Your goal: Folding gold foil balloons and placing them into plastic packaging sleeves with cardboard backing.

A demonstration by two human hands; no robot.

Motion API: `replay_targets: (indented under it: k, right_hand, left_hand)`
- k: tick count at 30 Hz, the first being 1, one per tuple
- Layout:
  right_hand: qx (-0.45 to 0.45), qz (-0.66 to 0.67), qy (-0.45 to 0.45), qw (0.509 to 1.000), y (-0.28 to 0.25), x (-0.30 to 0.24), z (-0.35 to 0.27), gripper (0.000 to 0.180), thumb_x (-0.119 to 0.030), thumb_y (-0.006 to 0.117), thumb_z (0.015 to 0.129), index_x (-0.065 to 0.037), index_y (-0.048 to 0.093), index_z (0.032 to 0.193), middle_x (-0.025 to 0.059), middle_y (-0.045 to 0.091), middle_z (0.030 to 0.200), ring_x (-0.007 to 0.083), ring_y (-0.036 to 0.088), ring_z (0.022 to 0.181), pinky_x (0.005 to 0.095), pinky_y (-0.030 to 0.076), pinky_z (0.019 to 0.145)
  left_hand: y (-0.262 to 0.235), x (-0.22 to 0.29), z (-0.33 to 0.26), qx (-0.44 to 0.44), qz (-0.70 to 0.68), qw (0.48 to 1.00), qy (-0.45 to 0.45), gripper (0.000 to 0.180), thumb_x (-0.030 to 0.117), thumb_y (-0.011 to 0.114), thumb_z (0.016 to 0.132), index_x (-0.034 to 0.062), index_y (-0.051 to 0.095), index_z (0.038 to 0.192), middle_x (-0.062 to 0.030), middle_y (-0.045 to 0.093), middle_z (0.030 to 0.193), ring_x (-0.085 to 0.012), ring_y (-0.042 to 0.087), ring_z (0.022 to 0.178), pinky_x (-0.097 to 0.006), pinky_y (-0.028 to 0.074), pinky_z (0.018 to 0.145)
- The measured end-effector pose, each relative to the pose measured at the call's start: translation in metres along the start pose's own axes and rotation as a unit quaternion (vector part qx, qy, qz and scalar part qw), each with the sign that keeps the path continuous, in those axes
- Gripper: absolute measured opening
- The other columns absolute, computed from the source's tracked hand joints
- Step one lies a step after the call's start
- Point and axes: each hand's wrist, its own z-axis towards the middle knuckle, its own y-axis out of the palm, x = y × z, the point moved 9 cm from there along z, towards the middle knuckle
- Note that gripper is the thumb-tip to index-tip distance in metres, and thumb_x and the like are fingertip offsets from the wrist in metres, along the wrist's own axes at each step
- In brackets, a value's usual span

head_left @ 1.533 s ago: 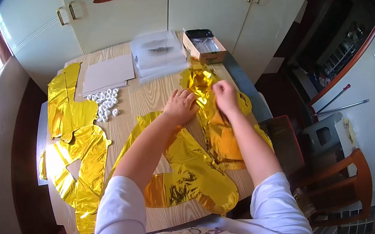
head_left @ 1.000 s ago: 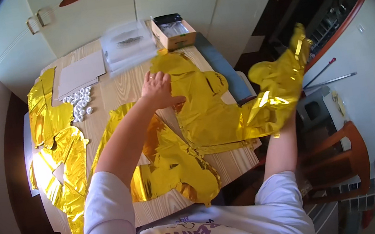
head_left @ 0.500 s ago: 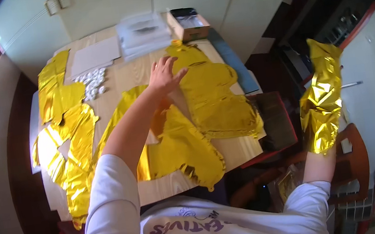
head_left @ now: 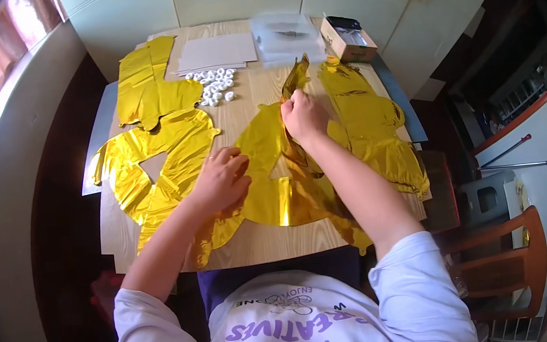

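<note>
The wooden surface (head_left: 276,240) is nearly covered in flat gold foil balloons, glossy and crinkled, throwing hard reflections. The largest spread is a letter-shaped balloon (head_left: 147,168) toward the left edge, with an open cutout in its middle; another gold piece (head_left: 149,83) lies at the far left corner, and a long crumpled one (head_left: 371,122) runs down the right edge.

The balloon in hand (head_left: 276,191) lies in the middle, close to the near edge. The left hand (head_left: 222,178) rests on it with fingers curled, pressing the foil to the wood; whether it pinches anything I cannot tell. The right hand (head_left: 304,116) is closed in a tight pinch grip on a narrow foil tail (head_left: 295,77) that stands up from the sheet toward the far edge.

Foil this thin creases and tears at seams, so the work probably goes best with the flat hand anchoring near the pinch and the lifted part pulled gently, along its length rather than sideways.

Smaller things sit along the far edge: a stack of white sheets (head_left: 218,51), clear plastic sleeves (head_left: 285,33), an open cardboard box (head_left: 347,38), and a cluster of small white rings (head_left: 216,84), hard and rounded.
</note>
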Motion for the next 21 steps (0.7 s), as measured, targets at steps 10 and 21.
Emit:
replay_targets:
  k: [10,21]
  right_hand:
    - [-0.149,-0.030,-0.072,0.986,0.038,-0.024,-0.019,0.028,-0.034,0.064,0.091,-0.008,0.067,0.100,0.0143,0.069,0.111,0.0341,0.061,0.113,0.0511,0.044,0.100]
    - [-0.121,0.060,-0.207,0.969,0.043,0.002,-0.039,0.044,-0.032,0.067,0.093,-0.007,0.064,0.129,0.0194,0.056,0.140,0.0406,0.047,0.133,0.0496,0.035,0.114]
  left_hand:
    - [0.003,-0.003,-0.006,0.016,0.015,1.000,-0.017,0.044,0.029,0.073,0.085,0.0058,0.067,0.122,-0.0144,0.058,0.128,-0.0350,0.052,0.121,-0.046,0.042,0.106]
    - [-0.005,-0.004,-0.003,0.012,0.001,1.000,-0.023,0.042,0.028,0.073,0.085,0.0093,0.067,0.122,-0.0149,0.056,0.131,-0.0360,0.051,0.125,-0.048,0.041,0.108]
